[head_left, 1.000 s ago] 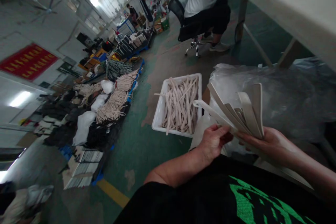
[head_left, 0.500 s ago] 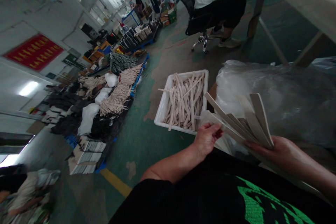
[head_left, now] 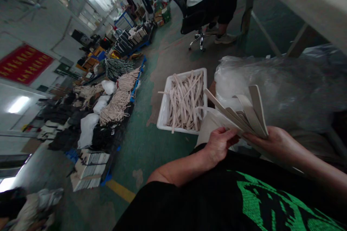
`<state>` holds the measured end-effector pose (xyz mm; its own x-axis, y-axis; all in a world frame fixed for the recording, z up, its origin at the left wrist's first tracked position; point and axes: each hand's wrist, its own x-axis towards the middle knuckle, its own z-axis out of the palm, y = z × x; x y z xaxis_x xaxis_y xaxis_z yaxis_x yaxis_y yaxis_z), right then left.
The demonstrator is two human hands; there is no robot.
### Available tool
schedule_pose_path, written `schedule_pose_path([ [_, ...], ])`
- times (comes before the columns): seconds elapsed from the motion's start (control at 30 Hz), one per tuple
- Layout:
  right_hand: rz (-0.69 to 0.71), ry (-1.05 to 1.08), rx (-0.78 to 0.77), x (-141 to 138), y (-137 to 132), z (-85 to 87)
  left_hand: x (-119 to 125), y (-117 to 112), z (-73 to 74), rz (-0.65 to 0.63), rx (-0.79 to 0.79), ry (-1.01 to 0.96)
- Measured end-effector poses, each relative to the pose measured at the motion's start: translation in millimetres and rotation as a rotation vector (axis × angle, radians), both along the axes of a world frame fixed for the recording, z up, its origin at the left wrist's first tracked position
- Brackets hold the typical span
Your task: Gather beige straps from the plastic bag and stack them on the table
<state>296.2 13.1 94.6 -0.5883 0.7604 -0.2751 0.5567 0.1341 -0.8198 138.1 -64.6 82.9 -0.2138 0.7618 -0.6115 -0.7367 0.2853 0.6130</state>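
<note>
My right hand (head_left: 273, 142) is closed round a fanned bundle of flat beige fabric straps (head_left: 242, 117), whose ends point up and to the left. At the lower left edge of that bundle, my left hand (head_left: 221, 144) pinches with thumb and fingers at a strap; its fingertips are partly hidden. A white plastic bin (head_left: 162, 117) stands on the floor beyond my hands, full of loose, tangled beige strips (head_left: 187, 101). Clear plastic sheeting (head_left: 273, 83) bulges behind the straps.
A table edge (head_left: 303, 3) crosses the upper right. A seated person in a white shirt is on a black office chair (head_left: 189, 14). Along the left, pallets hold bundles of cord (head_left: 116, 104), white sacks (head_left: 88, 128) and stacked boards (head_left: 92, 169).
The view has shifted, so the surroundings sit further left and slightly higher. My left hand has come closer to my right hand and now meets the strap bundle, which stays in my right hand.
</note>
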Motion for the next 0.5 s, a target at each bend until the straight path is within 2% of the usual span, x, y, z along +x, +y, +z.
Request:
schedule_pose_path([
  [0.07,-0.017,0.034,-0.012,0,-1,2.3,4,0,1.1,-0.016,-0.003,-0.006],
  [0.23,0.032,0.038,-0.111,14,-6,8.1,-5,4,1.8,0.111,-0.018,0.034],
  [0.4,-0.030,-0.013,-0.020,10,-6,10.7,6,-1,-3.1,-0.058,-0.011,-0.005],
  [0.5,-0.025,0.030,-0.069,9,-5,14.7,7,5,1.2,-0.025,0.014,0.004],
])
